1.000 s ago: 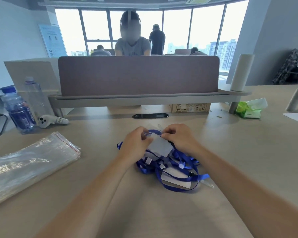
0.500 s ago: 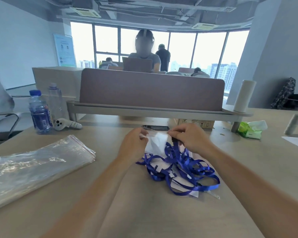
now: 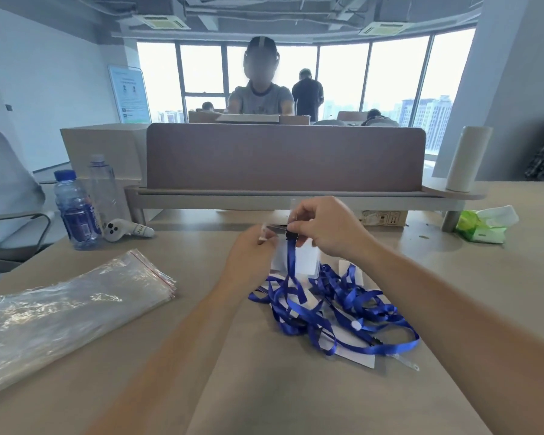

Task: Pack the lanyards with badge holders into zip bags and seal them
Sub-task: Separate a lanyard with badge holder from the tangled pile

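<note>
A tangle of blue lanyards (image 3: 343,309) with clear badge holders lies on the table in front of me. My right hand (image 3: 324,229) pinches the black clip end of one lanyard and holds it above the pile, the strap hanging down into the tangle. My left hand (image 3: 250,259) grips the edge of the white badge holder (image 3: 305,260) that hangs from the same lanyard. A stack of clear zip bags (image 3: 66,306) with red seal lines lies flat at the left, apart from both hands.
Two water bottles (image 3: 76,208) and a white controller (image 3: 126,229) stand at the back left. A brown divider screen (image 3: 283,158) runs across the back. A green tissue pack (image 3: 484,224) and a white roll (image 3: 467,158) sit at the right. A person sits beyond the screen.
Both hands have lifted one lanyard and its badge holder up out of the pile, the strap now drawn straight. The camera has tilted upward.
</note>
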Available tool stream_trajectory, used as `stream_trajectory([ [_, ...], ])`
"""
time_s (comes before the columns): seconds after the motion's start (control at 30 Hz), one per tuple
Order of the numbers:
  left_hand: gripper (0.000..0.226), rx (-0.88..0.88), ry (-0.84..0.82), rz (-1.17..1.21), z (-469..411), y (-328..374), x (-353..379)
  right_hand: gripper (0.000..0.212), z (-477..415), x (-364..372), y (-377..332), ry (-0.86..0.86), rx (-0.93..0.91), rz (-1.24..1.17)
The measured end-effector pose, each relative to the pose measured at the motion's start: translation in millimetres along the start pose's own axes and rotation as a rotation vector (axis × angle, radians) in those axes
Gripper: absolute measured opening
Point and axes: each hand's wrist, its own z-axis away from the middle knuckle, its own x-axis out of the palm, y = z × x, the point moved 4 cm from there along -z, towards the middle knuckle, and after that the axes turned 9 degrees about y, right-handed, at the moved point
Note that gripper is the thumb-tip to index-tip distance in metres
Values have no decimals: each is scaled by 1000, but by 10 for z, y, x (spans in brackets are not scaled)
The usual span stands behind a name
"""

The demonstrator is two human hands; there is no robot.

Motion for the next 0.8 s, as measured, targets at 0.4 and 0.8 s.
stream_trajectory([
  [0.4, 21, -121, 31, 71, -64, -206, -5, 17, -139, 353, 216, 14, 76, -212],
  [0.8, 12, -239, 178, 257, -372, -355, -266, 45, 177, 631, 540, 85, 348, -301],
])
